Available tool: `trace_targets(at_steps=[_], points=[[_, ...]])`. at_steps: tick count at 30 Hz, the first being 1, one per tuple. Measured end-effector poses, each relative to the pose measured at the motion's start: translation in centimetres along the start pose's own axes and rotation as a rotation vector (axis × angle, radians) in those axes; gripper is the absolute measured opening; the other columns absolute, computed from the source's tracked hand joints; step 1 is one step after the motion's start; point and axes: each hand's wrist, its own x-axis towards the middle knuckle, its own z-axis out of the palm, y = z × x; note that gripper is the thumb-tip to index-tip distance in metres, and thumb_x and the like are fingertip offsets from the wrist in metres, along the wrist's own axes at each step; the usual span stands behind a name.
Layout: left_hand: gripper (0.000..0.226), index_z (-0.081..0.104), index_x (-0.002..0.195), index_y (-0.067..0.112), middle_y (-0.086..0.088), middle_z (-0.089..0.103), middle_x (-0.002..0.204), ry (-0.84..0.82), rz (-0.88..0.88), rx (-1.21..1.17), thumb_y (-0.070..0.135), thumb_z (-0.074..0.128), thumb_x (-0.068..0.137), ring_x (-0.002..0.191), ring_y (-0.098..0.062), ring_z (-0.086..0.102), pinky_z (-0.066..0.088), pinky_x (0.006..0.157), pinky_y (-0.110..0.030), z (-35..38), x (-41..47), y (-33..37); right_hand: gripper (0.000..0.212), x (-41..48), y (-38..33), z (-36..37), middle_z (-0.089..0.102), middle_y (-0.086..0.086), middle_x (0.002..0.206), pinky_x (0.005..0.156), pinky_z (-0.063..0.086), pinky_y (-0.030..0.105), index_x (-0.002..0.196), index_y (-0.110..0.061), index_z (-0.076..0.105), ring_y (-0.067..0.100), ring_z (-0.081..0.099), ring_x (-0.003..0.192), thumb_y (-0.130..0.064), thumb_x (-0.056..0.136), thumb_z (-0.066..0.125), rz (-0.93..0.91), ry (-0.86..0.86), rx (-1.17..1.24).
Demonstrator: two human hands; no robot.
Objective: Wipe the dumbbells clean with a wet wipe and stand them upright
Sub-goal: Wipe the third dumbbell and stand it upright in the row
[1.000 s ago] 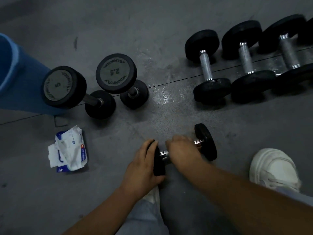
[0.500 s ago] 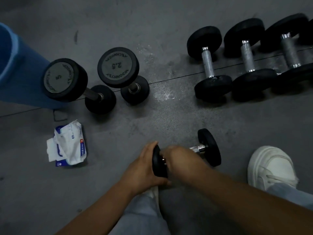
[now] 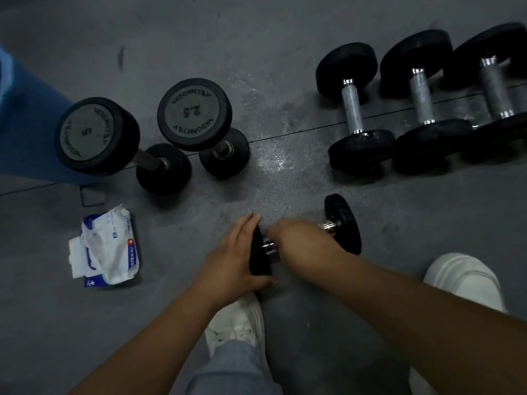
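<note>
A small black dumbbell (image 3: 343,223) lies on its side on the grey floor in front of me. My left hand (image 3: 233,260) cups its near head from the left. My right hand (image 3: 299,240) is wrapped round the chrome handle; a wipe in it cannot be seen. Two dumbbells stand upright at the left, marked 5 (image 3: 94,135) and 2.5 (image 3: 194,114). Three larger dumbbells (image 3: 353,109) lie in a row at the upper right. A pack of wet wipes (image 3: 108,246) lies on the floor to the left of my hands.
A blue rolled mat (image 3: 25,124) lies at the far left behind the upright dumbbells. My white shoes (image 3: 462,277) are at the bottom, one under my left wrist and one at the right. A floor seam (image 3: 285,136) runs across the middle.
The small dumbbell's far end has swung a little to the right and my right hand has slid along the handle. My left hand's fingers now lie flatter on the near head.
</note>
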Motion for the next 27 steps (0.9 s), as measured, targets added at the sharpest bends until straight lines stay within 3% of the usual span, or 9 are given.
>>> trace_targets(at_steps=[4, 8, 10, 13, 15, 18, 20, 23, 27], points=[[0.124, 0.023, 0.149, 0.035, 0.006, 0.037, 0.15, 0.008, -0.134, -0.314, 0.065, 0.084, 0.046, 0.134, -0.007, 0.042, 0.041, 0.111, -0.038, -1.5, 2.1, -1.5, 0.029, 0.8, 0.8, 0.0, 0.055, 0.008, 0.121, 0.099, 0.033, 0.04, 0.123, -0.021, 0.051, 0.029, 0.051, 0.114, -0.034, 0.098, 0.04, 0.081, 0.106, -0.086], [0.087, 0.042, 0.132, 0.037, 0.015, 0.056, 0.13, 0.23, -0.205, -0.644, 0.06, 0.077, 0.056, 0.12, 0.002, 0.055, 0.049, 0.103, -0.041, -0.8, 2.5, -1.3, 0.029, 2.0, 1.7, -1.0, 0.057, 0.006, 0.119, 0.096, 0.036, 0.037, 0.121, -0.021, 0.055, 0.029, 0.053, 0.11, -0.029, 0.096, 0.044, -0.022, 0.143, -0.067], [0.095, 0.034, 0.138, 0.037, 0.01, 0.054, 0.134, 0.25, -0.225, -0.664, 0.062, 0.076, 0.057, 0.122, -0.002, 0.054, 0.046, 0.107, -0.038, -0.2, 2.7, -1.0, 0.026, 2.7, 2.3, -1.4, 0.061, 0.006, 0.116, 0.093, 0.038, 0.035, 0.118, -0.021, 0.059, 0.029, 0.055, 0.108, -0.03, 0.097, 0.045, 0.042, 0.215, -0.077], [0.138, 0.004, 0.151, 0.043, 0.001, 0.032, 0.153, 0.108, -0.19, -0.513, 0.068, 0.085, 0.042, 0.138, -0.008, 0.038, 0.034, 0.115, -0.032, -0.1, 3.4, -1.6, 0.031, 2.6, 0.3, -1.0, 0.062, 0.005, 0.114, 0.09, 0.04, 0.036, 0.116, -0.023, 0.061, 0.03, 0.058, 0.105, -0.035, 0.087, 0.061, -0.112, 0.131, -0.079], [0.146, 0.0, 0.153, 0.039, 0.001, 0.026, 0.156, 0.052, -0.157, -0.408, 0.066, 0.086, 0.037, 0.142, -0.009, 0.032, 0.032, 0.117, -0.032, -0.4, 3.7, -2.3, 0.025, 2.6, 0.6, -1.6, 0.063, 0.004, 0.113, 0.086, 0.042, 0.035, 0.113, -0.023, 0.062, 0.03, 0.06, 0.102, -0.035, 0.093, 0.054, -0.101, 0.157, -0.048], [0.136, 0.011, 0.15, 0.036, 0.0, 0.033, 0.15, 0.046, -0.116, -0.387, 0.062, 0.086, 0.04, 0.136, -0.011, 0.039, 0.036, 0.115, -0.034, -0.8, 4.2, -2.8, 0.026, 2.7, 1.9, -2.3, 0.065, 0.005, 0.114, 0.085, 0.04, 0.033, 0.113, -0.02, 0.061, 0.029, 0.06, 0.103, -0.031, 0.101, 0.041, 0.035, 0.244, -0.048], [0.128, 0.018, 0.146, 0.033, -0.002, 0.039, 0.143, 0.042, -0.126, -0.428, 0.057, 0.087, 0.041, 0.13, -0.012, 0.045, 0.04, 0.11, -0.033, -1.0, 4.7, -2.6, 0.026, 2.6, 1.0, -2.6, 0.064, 0.005, 0.114, 0.078, 0.034, 0.032, 0.111, -0.019, 0.06, 0.03, 0.059, 0.104, -0.034, 0.1, 0.043, -0.07, 0.171, -0.079], [0.119, 0.02, 0.139, 0.036, -0.001, 0.043, 0.136, 0.01, -0.146, -0.48, 0.052, 0.086, 0.041, 0.123, -0.012, 0.049, 0.042, 0.103, -0.02, -2.0, 5.4, -2.5, 0.026, 3.3, 1.7, -3.8, 0.062, 0.007, 0.111, 0.071, 0.026, 0.031, 0.107, -0.018, 0.056, 0.031, 0.06, 0.1, -0.041, 0.1, 0.046, -0.003, 0.208, -0.033], [0.115, 0.022, 0.136, 0.031, 0.0, 0.049, 0.125, -0.048, -0.151, -0.559, 0.037, 0.091, 0.044, 0.106, 0.004, 0.053, 0.043, 0.084, -0.007, -3.2, 6.2, -2.3, 0.025, 3.4, 0.0, -3.3, 0.06, 0.006, 0.111, 0.07, 0.034, 0.035, 0.119, -0.023, 0.042, 0.032, 0.062, 0.097, -0.023, 0.096, 0.05, 0.008, 0.212, -0.1]])
